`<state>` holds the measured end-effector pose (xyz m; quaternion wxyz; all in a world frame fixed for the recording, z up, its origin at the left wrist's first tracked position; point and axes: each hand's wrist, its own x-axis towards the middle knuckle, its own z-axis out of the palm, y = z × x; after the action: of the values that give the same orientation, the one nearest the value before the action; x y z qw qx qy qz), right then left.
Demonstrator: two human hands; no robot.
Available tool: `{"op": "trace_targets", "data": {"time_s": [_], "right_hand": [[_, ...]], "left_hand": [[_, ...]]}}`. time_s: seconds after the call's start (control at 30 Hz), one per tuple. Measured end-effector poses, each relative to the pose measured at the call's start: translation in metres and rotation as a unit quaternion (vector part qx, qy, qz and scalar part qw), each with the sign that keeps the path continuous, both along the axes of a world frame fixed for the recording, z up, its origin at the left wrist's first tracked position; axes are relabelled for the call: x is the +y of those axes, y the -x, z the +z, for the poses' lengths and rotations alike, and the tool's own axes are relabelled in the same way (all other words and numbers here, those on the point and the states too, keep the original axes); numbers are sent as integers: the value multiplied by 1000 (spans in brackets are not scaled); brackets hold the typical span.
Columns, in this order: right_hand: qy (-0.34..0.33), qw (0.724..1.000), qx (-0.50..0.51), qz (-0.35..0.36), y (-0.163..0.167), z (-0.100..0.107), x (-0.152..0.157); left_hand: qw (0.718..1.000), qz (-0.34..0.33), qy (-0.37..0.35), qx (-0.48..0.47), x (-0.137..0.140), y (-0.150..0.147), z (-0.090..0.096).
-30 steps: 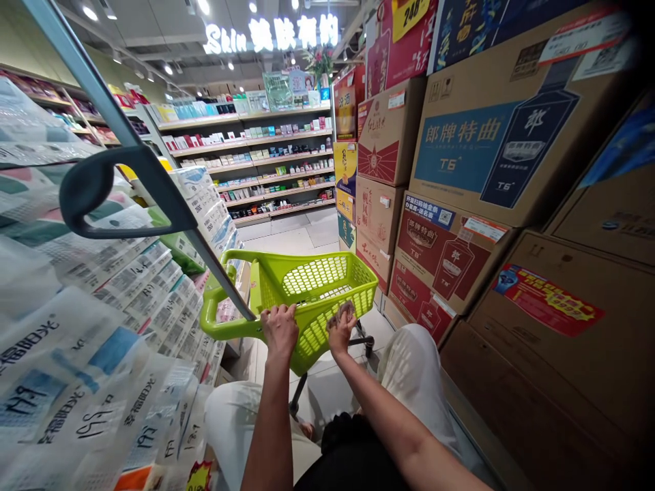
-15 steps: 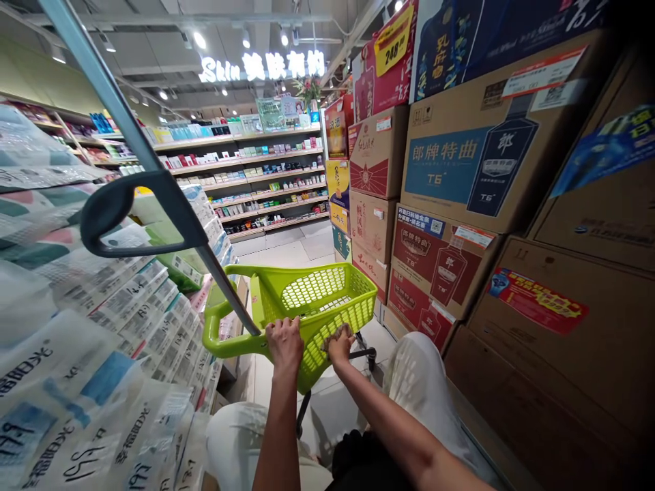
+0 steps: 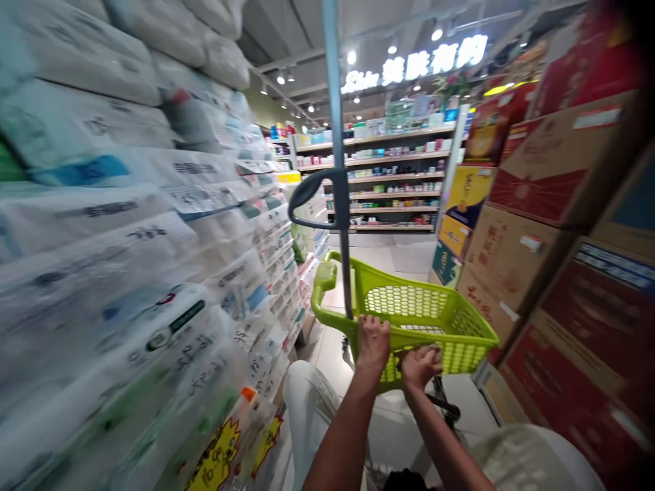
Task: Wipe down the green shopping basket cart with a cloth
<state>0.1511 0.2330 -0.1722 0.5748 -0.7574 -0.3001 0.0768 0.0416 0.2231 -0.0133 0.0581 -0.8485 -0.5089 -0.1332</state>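
A lime-green shopping cart (image 3: 327, 315) with a mesh basket and a tall grey pole stands in front of my knees. My left hand (image 3: 374, 342) is closed over its near rim, just right of the pole's foot. Close by, my right hand (image 3: 420, 367) is against the outside of the perforated side wall, its fingers curled. Something small and dark greyish shows at those fingers, but blur hides what it is. On the pole, a dark grey loop handle (image 3: 320, 201) sticks out to the left, touched by neither hand.
Stacked plastic-wrapped packs (image 3: 153, 273) with handwritten prices rise close on the left. Cardboard cartons (image 3: 516, 252) are piled along the right. Beyond the cart, tiled floor (image 3: 396, 256) leads to shelves (image 3: 389, 170) of small goods under a lit sign (image 3: 414, 65).
My view has swung left, so the cart and both hands appear farther right and more packs show. The left hand keeps its hold on the rim; the right hand stays at the side wall.
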Motion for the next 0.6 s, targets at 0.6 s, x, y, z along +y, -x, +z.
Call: {"op": "trace_targets", "data": {"time_s": [0.6], "right_hand": [[-78, 997, -9, 25, 16, -15, 3]], "left_hand": [[1000, 8, 6, 18, 3, -11, 3]]}}
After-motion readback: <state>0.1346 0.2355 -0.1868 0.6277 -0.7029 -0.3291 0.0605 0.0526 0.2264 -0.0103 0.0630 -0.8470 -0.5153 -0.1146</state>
